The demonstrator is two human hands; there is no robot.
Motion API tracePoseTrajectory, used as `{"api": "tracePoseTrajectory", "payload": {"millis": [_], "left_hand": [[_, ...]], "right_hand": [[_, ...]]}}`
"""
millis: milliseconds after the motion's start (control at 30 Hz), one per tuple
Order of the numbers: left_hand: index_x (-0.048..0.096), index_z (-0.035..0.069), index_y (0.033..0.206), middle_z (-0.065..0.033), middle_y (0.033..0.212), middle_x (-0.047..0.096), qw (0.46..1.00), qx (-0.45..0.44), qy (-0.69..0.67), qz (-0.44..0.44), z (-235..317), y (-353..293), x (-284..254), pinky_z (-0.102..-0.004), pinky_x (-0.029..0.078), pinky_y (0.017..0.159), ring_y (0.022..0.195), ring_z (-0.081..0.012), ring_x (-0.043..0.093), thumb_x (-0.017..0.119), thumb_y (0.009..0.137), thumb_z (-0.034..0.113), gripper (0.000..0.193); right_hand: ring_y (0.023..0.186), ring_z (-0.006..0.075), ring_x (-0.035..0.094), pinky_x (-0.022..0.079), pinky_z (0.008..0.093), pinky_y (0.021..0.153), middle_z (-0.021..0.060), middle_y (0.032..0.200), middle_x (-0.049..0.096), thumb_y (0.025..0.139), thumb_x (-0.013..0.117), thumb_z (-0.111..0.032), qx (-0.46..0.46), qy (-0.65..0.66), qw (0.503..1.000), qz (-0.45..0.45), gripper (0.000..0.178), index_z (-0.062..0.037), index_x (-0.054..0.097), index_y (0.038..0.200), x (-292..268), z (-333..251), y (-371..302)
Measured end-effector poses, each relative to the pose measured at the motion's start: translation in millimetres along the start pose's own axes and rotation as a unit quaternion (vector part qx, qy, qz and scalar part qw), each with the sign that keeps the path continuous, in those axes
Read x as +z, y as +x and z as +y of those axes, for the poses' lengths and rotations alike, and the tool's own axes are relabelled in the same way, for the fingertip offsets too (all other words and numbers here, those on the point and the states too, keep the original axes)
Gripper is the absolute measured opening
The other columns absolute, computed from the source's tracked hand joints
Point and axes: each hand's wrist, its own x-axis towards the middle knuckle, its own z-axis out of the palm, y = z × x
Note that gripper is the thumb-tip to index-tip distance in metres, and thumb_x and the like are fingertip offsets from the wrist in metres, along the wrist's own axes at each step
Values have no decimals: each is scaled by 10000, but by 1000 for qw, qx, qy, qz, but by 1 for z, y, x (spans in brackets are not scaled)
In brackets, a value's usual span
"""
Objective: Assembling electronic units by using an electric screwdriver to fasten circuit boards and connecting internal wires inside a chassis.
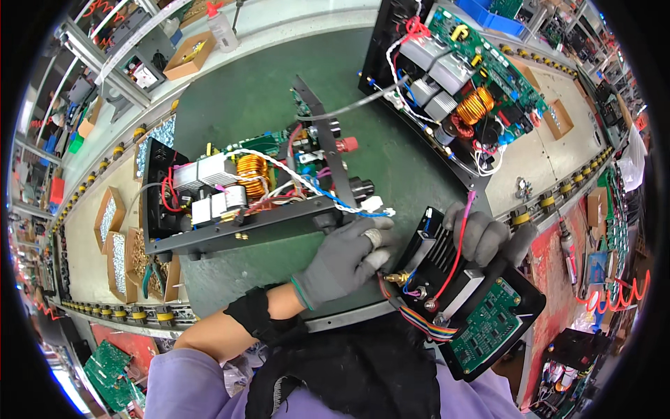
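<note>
My left hand (338, 262), in a grey glove, has its fingers curled beside a brass fitting (396, 278) and a multicoloured ribbon cable (419, 318). What its fingertips pinch, if anything, is hidden. My right hand (481, 236), gloved too, wraps over the top of a black panel assembly (534, 297) tilted at the bench's near edge. That assembly carries a green circuit board (488, 328), black heatsink fins and a red wire (459, 255) with a pink end rising past my fingers. An open black chassis (244, 234) with circuitry and a copper coil lies just beyond my left hand.
A second open chassis (447, 77) stands at the far right, with a grey cable reaching left from it. Cardboard boxes of screws (120, 265) and green-handled pliers (155, 279) lie at left. Roller tracks (132, 314) run along both sides. A red-topped bottle (222, 31) stands at the back.
</note>
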Motion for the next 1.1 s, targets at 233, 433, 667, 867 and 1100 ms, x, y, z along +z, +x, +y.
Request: {"api": "tracePoseTrajectory", "payload": {"millis": [233,433,667,867,1100], "left_hand": [[683,61,1159,-164,1239,636,996,2,92,7,5,-33,-41,-436,492,995,1142,-366,615,681,874,103,288],[736,138,995,-95,1136,651,985,46,145,81,68,-37,-23,-448,479,1017,1072,-308,609,752,798,178,201],[733,147,875,-50,1060,682,944,205,256,32,76,-17,-10,-507,430,1043,1059,-261,614,710,718,203,168],[694,164,864,15,856,638,936,224,269,-40,86,-7,-12,-491,415,1080,935,-199,639,652,759,219,125],[640,154,758,-35,1003,660,921,168,351,4,84,16,-16,-545,414,1055,1016,-219,620,682,756,227,85]], "right_hand": [[658,142,490,432,483,816,-30,700,522,1121,252,-309,-59,-34,997,-21,410,-135,432,1446,-1,-7,-16],[707,121,522,430,479,839,-55,770,548,1087,401,-194,-73,-34,990,-114,606,-175,136,1632,-8,-2,-15],[691,129,501,428,459,842,-47,722,498,1091,343,-212,14,-12,997,-79,287,-168,350,1375,-1,-7,-12],[695,151,474,409,414,802,-13,678,447,1121,233,-303,143,-18,988,61,360,-109,535,1149,16,-20,-11],[659,131,473,396,395,781,-43,678,458,1114,266,-337,55,-110,992,-25,380,-196,428,1427,11,-15,5]]}}
